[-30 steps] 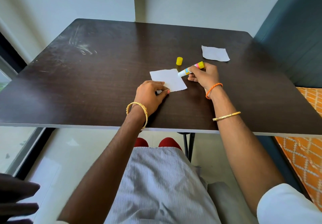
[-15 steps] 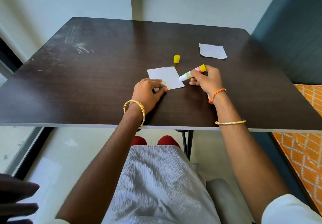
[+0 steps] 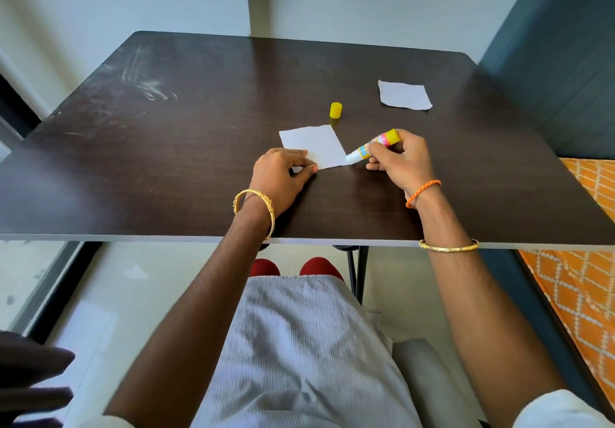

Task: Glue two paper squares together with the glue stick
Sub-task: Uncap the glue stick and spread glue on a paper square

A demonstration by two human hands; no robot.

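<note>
Right hand (image 3: 401, 158) grips uncapped glue stick (image 3: 372, 146), white tip at paper square (image 3: 312, 146) right edge; left hand (image 3: 278, 174) fingertips press near corner; yellow cap (image 3: 335, 110) upright behind.

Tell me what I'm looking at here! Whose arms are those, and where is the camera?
There is no machine here, just a person sitting at a dark table. The camera is worn on their head and looks down, so you see their own arms and lap, as if through their eyes. The left hand presses the near corner of a white paper square so it stays put. The right hand holds a glue stick, its white tip at the paper's right edge. The yellow cap stands on the table just behind that paper. A second paper square lies farther away to the right, nothing touching it.
</note>
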